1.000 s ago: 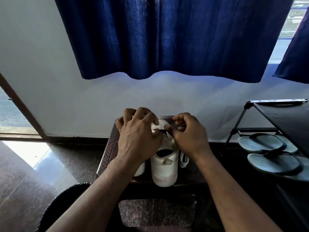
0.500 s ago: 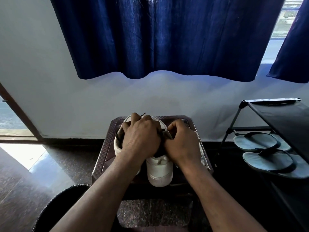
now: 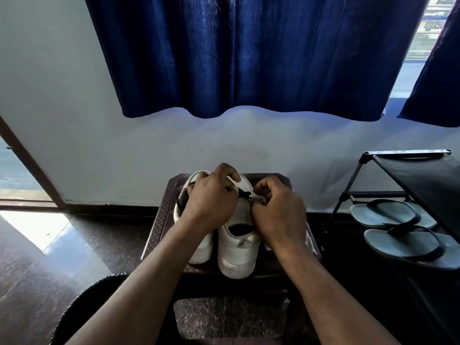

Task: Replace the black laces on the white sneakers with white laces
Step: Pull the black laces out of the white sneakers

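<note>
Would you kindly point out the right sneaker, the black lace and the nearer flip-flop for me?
right sneaker (image 3: 236, 253), head view, on its white heel.
black lace (image 3: 246, 194), head view, on the exposed stretch over the tongue.
nearer flip-flop (image 3: 383, 241), head view, on its grey footbed.

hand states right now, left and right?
Left hand: closed, gripping the sneaker.
Right hand: closed, pinching the black lace.
</note>
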Available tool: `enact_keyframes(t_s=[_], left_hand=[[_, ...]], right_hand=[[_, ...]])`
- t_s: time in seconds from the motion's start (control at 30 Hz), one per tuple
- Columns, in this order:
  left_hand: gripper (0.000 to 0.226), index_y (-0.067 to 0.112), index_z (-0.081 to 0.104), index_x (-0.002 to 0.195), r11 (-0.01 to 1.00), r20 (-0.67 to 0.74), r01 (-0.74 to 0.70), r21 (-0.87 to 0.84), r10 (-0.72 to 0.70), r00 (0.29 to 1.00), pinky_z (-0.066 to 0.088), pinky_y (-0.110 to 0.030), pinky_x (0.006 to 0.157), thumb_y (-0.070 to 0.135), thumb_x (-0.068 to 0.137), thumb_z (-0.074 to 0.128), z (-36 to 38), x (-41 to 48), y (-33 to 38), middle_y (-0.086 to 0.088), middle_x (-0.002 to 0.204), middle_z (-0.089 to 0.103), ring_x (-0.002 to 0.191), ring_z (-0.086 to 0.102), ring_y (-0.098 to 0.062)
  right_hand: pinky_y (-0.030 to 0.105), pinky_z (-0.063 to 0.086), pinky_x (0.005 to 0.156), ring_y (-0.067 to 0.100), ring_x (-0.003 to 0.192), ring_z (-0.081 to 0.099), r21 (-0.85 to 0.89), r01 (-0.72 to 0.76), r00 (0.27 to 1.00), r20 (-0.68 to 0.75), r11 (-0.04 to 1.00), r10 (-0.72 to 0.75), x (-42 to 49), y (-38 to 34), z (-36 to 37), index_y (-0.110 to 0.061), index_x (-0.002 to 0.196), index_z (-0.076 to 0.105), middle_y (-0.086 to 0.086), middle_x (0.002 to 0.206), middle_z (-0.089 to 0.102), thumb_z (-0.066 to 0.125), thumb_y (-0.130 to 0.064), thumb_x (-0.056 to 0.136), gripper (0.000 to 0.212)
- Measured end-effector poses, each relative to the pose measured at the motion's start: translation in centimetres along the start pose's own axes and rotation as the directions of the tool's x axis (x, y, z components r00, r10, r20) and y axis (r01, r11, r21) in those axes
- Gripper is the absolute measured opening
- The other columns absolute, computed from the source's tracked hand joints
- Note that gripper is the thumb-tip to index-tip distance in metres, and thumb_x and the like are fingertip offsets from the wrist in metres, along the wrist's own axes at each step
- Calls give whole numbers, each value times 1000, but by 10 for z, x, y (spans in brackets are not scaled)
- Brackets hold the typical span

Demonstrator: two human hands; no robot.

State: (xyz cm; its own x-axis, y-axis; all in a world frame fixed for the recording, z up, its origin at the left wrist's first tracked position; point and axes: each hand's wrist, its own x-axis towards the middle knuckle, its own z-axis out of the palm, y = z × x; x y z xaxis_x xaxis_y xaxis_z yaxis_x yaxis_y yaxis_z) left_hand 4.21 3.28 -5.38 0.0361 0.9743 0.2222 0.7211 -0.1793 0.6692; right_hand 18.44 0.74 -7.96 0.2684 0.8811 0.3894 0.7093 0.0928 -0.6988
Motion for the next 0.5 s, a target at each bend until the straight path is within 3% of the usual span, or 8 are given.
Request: enact_keyframes(t_s=[0.07,0.13,0.27,0.33,0.37,0.43,0.47,0.5], left_hand=[[17,35,65,106,991,5,-27,132,27,1000,39,-38,89,31,89,64,0,-1,1,15,90,69,116,48,-23],[12,34,71,100,955,21,-98,281,96,995,36,-37,85,37,90,66,2,-3,2,12,100,72,117,46,-24],[7,33,70,96,940,14,-170,294,174,985,40,-41,87,33,92,65,10,-3,2,12,95,70,112,47,-22],[11,30,70,87,991,8,-105,88,104,995,45,-33,79,21,91,66,9,-2,3,12,77,68,95,59,-15],[15,26,70,81,990,5,-7,-140,7,1000,46,-27,71,14,91,67,6,1,3,10,72,69,80,63,-11],[16,16,70,80,813,23,161,-559,-178,984,44,-22,60,8,93,66,-5,1,5,2,72,71,58,58,-8],[15,12,70,82,748,43,182,-638,-202,978,43,-21,57,9,96,65,-10,1,4,-2,73,70,55,56,-8],[14,13,70,84,763,45,167,-624,-178,983,43,-20,58,12,97,66,-14,1,3,-1,71,69,56,57,-7]], right_hand=[[34,52,66,21,74,66,-22,16,1000,-8,1000,-16,0,-1,-2,-27,88,67,-6,75,69,67,-22,76,13],[35,52,66,22,76,66,-58,35,999,-11,998,-36,0,-1,-4,-26,85,67,-7,76,69,70,-20,76,11],[37,49,65,25,79,63,-93,64,998,25,994,-62,1,0,-5,-25,82,62,-7,81,68,73,-21,78,12],[36,44,62,27,76,61,-118,68,998,27,991,-65,3,1,-5,-23,80,59,-8,77,60,71,-17,77,13],[35,42,61,27,75,60,-130,63,998,23,989,-60,3,2,-5,-22,80,58,-9,76,57,69,-15,76,13],[35,42,61,27,74,60,-123,42,999,9,992,-41,4,3,-6,-21,80,60,-10,75,56,66,-13,75,11],[36,45,61,27,74,61,-109,36,999,0,993,-36,4,3,-7,-21,81,62,-9,76,57,66,-12,75,10],[36,47,62,28,75,62,-98,35,999,-7,995,-36,4,3,-8,-21,81,64,-8,76,58,65,-12,75,11]])
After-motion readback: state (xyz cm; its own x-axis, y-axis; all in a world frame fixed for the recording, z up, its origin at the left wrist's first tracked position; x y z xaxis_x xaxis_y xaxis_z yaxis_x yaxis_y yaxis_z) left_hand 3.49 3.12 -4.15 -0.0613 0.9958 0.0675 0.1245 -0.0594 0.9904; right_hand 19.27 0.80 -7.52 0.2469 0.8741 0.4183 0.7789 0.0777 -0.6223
